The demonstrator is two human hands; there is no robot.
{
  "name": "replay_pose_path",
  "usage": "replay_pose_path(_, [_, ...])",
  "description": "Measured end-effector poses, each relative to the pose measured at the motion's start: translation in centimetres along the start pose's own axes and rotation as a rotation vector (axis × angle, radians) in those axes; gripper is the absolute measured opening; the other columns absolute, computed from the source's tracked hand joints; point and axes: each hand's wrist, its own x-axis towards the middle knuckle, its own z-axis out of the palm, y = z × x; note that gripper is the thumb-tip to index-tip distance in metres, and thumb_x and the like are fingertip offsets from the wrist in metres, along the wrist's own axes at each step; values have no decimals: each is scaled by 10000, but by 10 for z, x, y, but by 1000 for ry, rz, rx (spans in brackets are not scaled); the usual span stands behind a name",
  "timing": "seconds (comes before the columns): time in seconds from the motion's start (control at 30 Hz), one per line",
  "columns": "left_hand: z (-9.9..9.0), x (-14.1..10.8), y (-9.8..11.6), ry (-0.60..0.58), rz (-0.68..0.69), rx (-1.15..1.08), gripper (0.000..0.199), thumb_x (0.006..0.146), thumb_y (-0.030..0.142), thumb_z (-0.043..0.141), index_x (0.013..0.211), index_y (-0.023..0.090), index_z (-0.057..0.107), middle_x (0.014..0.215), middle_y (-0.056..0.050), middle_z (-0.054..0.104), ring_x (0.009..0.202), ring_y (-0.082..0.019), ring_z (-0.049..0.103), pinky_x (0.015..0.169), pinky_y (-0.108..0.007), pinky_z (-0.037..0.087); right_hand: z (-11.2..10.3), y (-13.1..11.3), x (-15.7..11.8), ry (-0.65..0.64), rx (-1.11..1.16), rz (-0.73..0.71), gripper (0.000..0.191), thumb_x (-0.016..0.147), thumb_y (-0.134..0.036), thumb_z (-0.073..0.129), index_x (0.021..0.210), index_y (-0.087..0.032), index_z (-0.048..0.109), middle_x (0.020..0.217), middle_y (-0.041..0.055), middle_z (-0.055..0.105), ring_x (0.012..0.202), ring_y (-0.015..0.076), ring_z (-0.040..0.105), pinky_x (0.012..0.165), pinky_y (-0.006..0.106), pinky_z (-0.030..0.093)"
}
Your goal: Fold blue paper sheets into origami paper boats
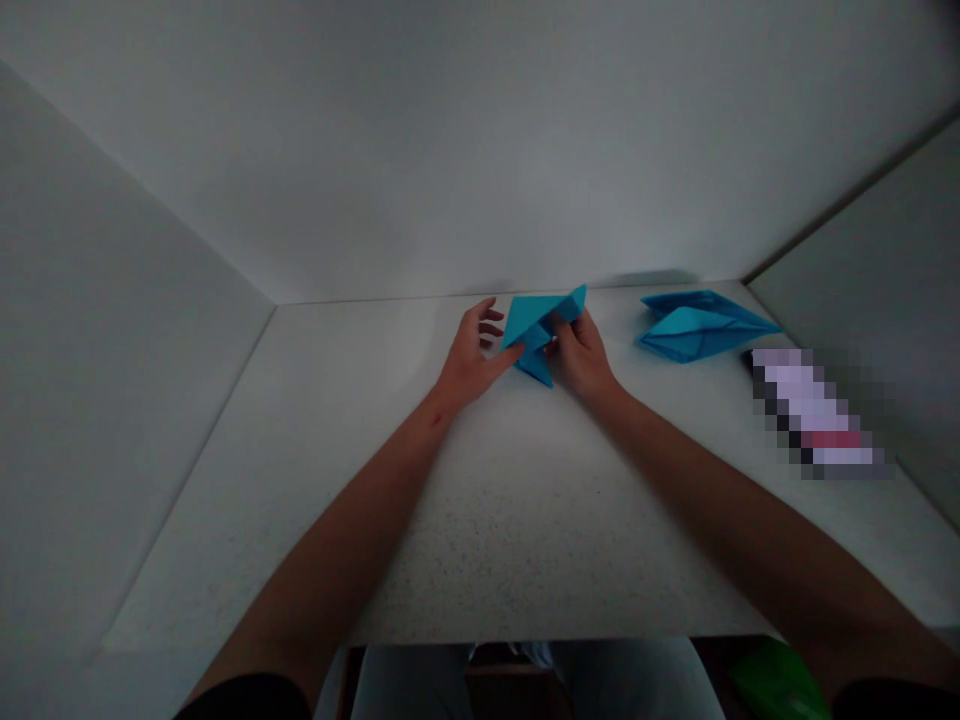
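A piece of folded blue paper (529, 318) with pointed flaps is held above the white table, near the wall. My right hand (586, 355) grips it from the right, thumb and fingers closed on the inner folds. On the other side, my left hand (474, 350) has its fingers spread and curved beside the paper, while its thumb reaches across to touch the lower fold. Part of the paper's underside and some right fingertips are hidden. Farther right lies a second folded blue paper piece (697, 328), long and pointed, apart from both hands.
A blurred-out, phone-like object (814, 405) lies at the right side of the white table (517, 530). White walls (450, 150) close off the back and both sides. Below the front edge, my legs and a green item (780, 680) show.
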Motion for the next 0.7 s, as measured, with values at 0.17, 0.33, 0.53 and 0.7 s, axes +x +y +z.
replay_pose_path(0.17, [1, 1, -3, -107, 6, -9, 626, 897, 316, 772, 1486, 231, 576, 1432, -163, 676, 1135, -257, 717, 967, -425, 594, -6, -3, 0, -13, 70, 79, 509, 944, -789, 645, 1122, -315, 596, 959, 29, 669, 862, 229, 682, 612, 330, 570])
replay_pose_path(0.33, [-3, 5, 2, 70, -42, 23, 319, 1000, 316, 620, 1293, 218, 699, 1222, -108, 766, 1029, -233, 724, 896, -379, 608, -7, -15, -2, -74, 130, 159, 495, 937, -772, 662, 1078, -305, 581, 864, 10, 653, 745, 207, 679, 543, 301, 528])
replay_pose_path(0.53, [-8, 8, 0, 210, -85, -23, 227, 1029, 370, 614, 1180, 234, 717, 1092, -79, 773, 913, -205, 723, 802, -332, 602, -9, -14, 2, -41, 136, 144, 422, 872, -686, 721, 947, -277, 650, 755, 2, 615, 708, 216, 625, 610, 346, 541])
replay_pose_path(0.7, [-5, 6, -6, 178, -80, -50, 379, 1010, 327, 653, 1382, 298, 586, 1202, -79, 745, 837, -167, 718, 693, -284, 584, -11, -17, 4, -30, 119, 112, 290, 846, -518, 775, 911, -270, 638, 809, -6, 637, 774, 208, 631, 705, 347, 562])
